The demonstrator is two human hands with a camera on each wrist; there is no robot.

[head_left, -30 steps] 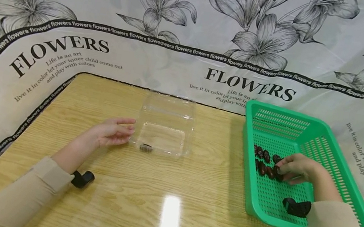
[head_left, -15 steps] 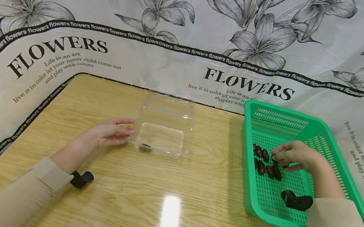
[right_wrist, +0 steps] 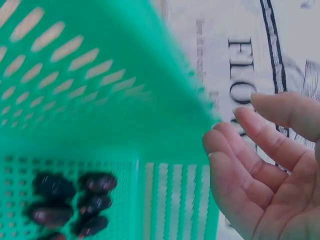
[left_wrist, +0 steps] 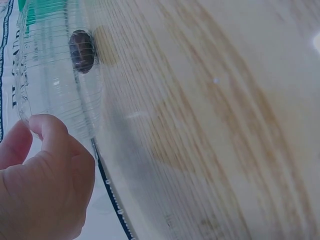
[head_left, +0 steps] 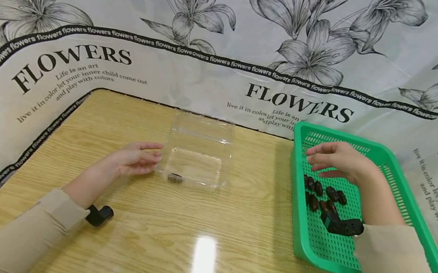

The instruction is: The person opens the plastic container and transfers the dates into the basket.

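Note:
My left hand [head_left: 134, 159] is at the left side of a clear plastic clamshell box [head_left: 199, 152] with its lid up. In the left wrist view, thumb and forefinger pinch the rim at a corner. A single dark date [left_wrist: 82, 51] lies inside, along the box's near edge. My right hand [head_left: 338, 160] hovers over the left wall of a green basket [head_left: 302, 237], its fingers loosely bent. The right wrist view shows this palm [right_wrist: 280, 190] holding nothing. Several brown dates [head_left: 335, 194] lie in the basket's left part, some hidden behind the wrist camera.
The basket stands at the right of the wooden table [head_left: 167, 239], close to the back. A white cloth [head_left: 194, 79] with flower prints hangs behind and round the sides. Black wrist cameras [head_left: 100, 215] stick out from both sleeves.
The right hand has lifted off the dates and moved back and left toward the basket's left wall. Some dates it covered now show. The left hand and box have stayed put.

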